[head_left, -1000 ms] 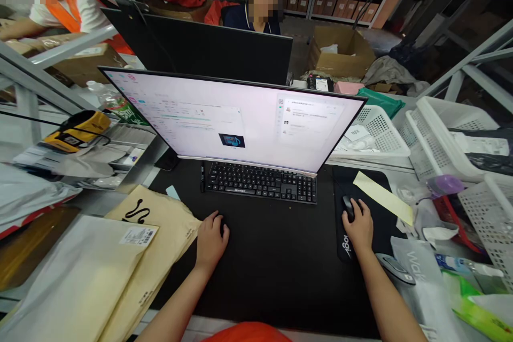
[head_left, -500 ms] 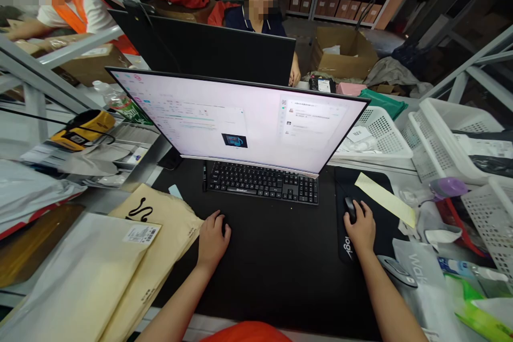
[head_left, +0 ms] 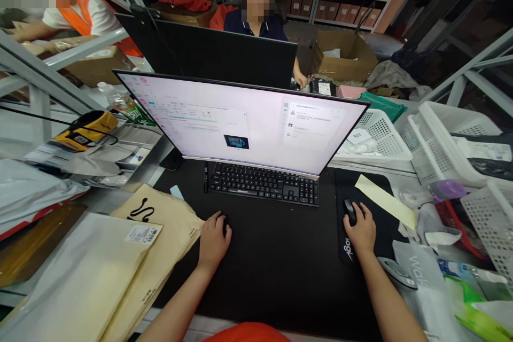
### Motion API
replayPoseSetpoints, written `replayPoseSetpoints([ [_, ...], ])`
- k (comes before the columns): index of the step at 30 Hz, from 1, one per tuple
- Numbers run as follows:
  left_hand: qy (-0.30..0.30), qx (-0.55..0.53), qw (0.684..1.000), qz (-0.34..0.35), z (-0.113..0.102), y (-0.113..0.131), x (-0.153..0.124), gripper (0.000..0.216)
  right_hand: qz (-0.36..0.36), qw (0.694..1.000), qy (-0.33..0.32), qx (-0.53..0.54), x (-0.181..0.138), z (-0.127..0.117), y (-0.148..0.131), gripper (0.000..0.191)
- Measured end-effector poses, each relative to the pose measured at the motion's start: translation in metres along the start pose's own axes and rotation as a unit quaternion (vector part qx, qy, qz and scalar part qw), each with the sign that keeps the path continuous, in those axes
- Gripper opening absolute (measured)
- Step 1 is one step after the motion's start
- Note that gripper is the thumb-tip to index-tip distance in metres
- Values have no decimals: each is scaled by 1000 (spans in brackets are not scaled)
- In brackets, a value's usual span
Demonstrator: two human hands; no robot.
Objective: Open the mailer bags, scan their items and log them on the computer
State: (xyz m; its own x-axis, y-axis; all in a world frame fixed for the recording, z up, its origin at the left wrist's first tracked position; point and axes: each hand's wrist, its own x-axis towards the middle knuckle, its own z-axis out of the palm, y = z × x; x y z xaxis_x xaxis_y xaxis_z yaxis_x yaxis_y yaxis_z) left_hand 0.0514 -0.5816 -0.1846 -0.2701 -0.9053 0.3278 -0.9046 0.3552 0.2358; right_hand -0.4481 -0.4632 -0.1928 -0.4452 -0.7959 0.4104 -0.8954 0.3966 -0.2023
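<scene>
My right hand [head_left: 361,228] is wrapped over a black computer mouse [head_left: 350,212] on a dark mouse pad [head_left: 345,184]. My left hand [head_left: 214,240] rests on the black desk mat [head_left: 276,267], its fingers loosely bent and the thumb apart, with no held thing visible. Beside it lie cream and white mailing bags [head_left: 168,214], close to the knuckles. Ahead of both hands is a black keyboard [head_left: 264,184], partly below a lit monitor [head_left: 256,112]. A yellow paper strip [head_left: 385,200] lies across the pad, to the right of the mouse.
White plastic baskets [head_left: 387,136] line the right side. A grey mouse-shaped device [head_left: 396,272] lies by my right forearm. At left are a yellow-and-black tape roll [head_left: 86,131] and a green-labelled bottle [head_left: 128,107]. Behind a second monitor [head_left: 216,53] sits a person; another is at upper left.
The view has shifted slightly. My hands stay in the same places on the mat and mouse. The hand of the person opposite has moved slightly right beside the second monitor.
</scene>
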Motion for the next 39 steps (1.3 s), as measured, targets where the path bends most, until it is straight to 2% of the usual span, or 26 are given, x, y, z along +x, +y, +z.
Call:
replayPoseSetpoints([
  [39,4,10,1000,4,1,0,0,22,39,998,-31,32,0,2,0,55],
])
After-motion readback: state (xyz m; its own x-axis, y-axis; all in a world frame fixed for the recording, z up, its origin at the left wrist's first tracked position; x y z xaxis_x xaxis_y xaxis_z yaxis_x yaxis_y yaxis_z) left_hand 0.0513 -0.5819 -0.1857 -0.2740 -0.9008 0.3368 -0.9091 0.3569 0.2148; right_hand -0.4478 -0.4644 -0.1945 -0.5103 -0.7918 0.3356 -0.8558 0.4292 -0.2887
